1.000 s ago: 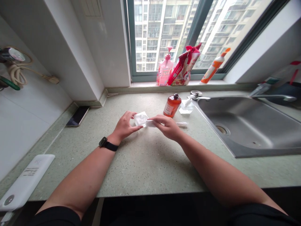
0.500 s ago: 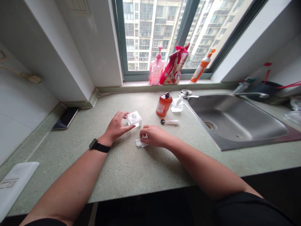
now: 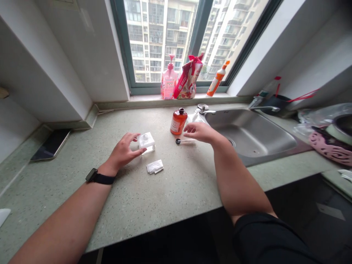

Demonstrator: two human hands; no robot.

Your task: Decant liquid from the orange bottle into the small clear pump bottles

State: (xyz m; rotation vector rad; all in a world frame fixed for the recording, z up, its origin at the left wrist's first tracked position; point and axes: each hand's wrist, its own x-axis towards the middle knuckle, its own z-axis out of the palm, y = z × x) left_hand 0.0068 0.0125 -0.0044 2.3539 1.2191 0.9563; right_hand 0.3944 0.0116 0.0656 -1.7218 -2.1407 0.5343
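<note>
Left hand [image 3: 122, 154] spread, fingertips just beside clear case [image 3: 146, 143], mid-tabletop [image 3: 176, 190]; folded tissue [image 3: 154, 167] nearer front edge. Amber bottle [image 3: 178, 121] upright, swab [image 3: 185, 141] lying just in front. Right hand [image 3: 199, 132] open, pinching nothing, above them. Risk: careless reach could topple bottle or knock swab toward sink [image 3: 247, 135].

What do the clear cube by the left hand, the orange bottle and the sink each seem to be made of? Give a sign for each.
The clear cube looks like glass or clear plastic, glossy and see-through. The orange bottle looks like glossy amber plastic or glass, with shiny highlights on its shoulder. The sink looks like stainless steel, with a dull metallic sheen.
</note>
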